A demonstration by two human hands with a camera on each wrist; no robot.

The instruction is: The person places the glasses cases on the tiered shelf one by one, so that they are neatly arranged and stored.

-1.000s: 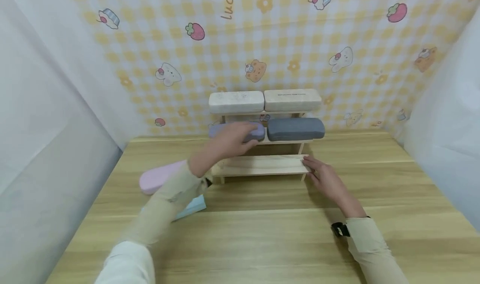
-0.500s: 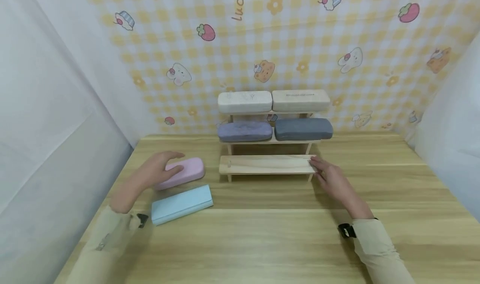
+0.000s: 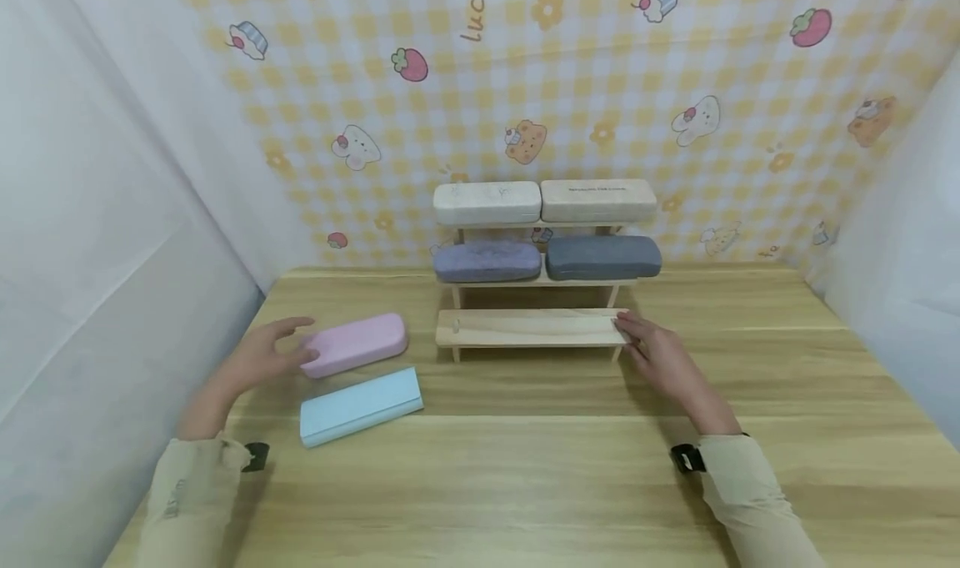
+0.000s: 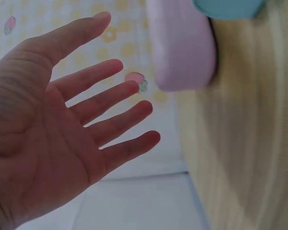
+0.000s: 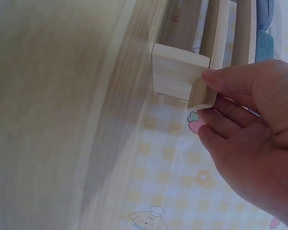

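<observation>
My left hand (image 3: 258, 355) hovers at the left end of a pink glasses case (image 3: 360, 344), fingers spread and nothing held. In the left wrist view a gap shows between the fingertips and the pink case (image 4: 182, 45). A light blue flip-top glasses case (image 3: 362, 407) lies in front of the pink one. At the right end of the lowest tier, my right hand (image 3: 660, 364) grips the wooden tiered rack (image 3: 532, 328). The right wrist view has its thumb on the board's edge and its fingers behind the board (image 5: 201, 93).
Purple (image 3: 487, 262) and dark grey-blue (image 3: 603, 257) glasses cases sit on the middle tier. White (image 3: 487, 203) and beige (image 3: 598, 200) cases occupy the top tier. A checked cloth (image 3: 600, 67) hangs behind the wooden table (image 3: 525, 485).
My left hand has left the purple case on the middle tier and moved left and down to the pink case, uncovering the light blue one. The right hand stays on the rack.
</observation>
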